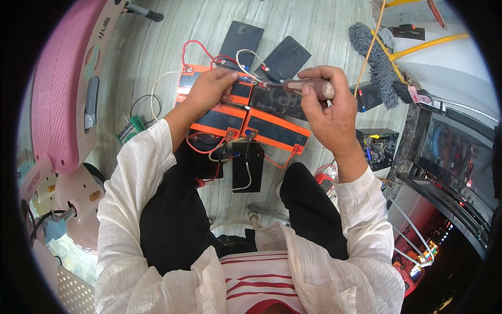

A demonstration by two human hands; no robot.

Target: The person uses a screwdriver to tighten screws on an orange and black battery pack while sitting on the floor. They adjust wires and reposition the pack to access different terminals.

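My right hand (pixel 337 118) grips the brown handle of a screwdriver (pixel 316 87). Its shaft points left, to a terminal at the end of a black battery (pixel 280 102). Over the orange-and-black batteries (pixel 219 119), my left hand (pixel 206 94) is closed in a pinch beside the same terminal area; its fingers hide whatever is between them. A red wire (pixel 196 43) loops behind the left hand. A white wire (pixel 251 51) arches to the terminal by the screwdriver. Another orange-and-black battery (pixel 277 129) lies nearest me on the right, with wires on its terminals.
Two black batteries (pixel 243 39) lie behind on the pale floor; another black battery (pixel 253 167) sits between my knees. A pink-and-white scooter body (pixel 65 89) stands at left. To the right are a grey mop head (pixel 366 55), an open-topped black box with wires (pixel 376 149) and a red meter (pixel 324 181).
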